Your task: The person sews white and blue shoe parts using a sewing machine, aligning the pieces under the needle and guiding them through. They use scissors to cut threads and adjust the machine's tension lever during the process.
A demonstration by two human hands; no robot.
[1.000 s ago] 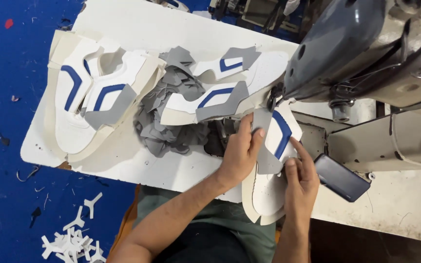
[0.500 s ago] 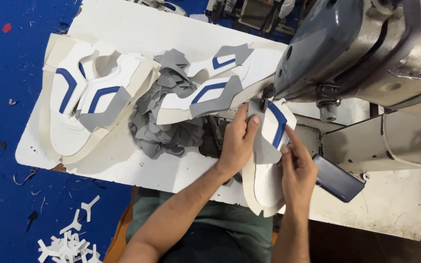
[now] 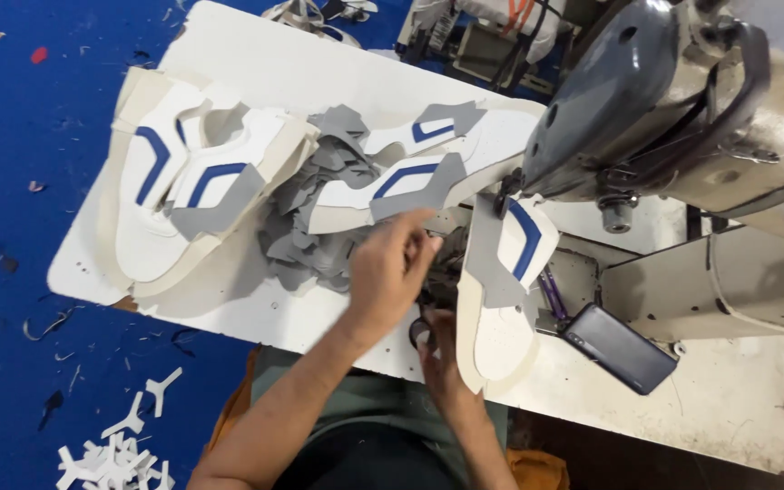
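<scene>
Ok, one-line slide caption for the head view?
Left hand lifts off grey pieces; right hand steadies the shoe upper under the sewing machine.

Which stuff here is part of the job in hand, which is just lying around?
In use:
- shoe upper under the sewing machine
- left hand, right hand
- grey pieces
- upper stacks

Lying about:
- phone
- white offcuts on the blue floor

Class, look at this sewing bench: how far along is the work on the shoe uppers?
Done, it seems: stitched white-and-blue uppers stacked at the table's left. In hand: one upper piece lies under the sewing machine; the left hand hovers beside it, the right hand sits at its near edge. Left: loose grey patches and two more uppers.
</scene>
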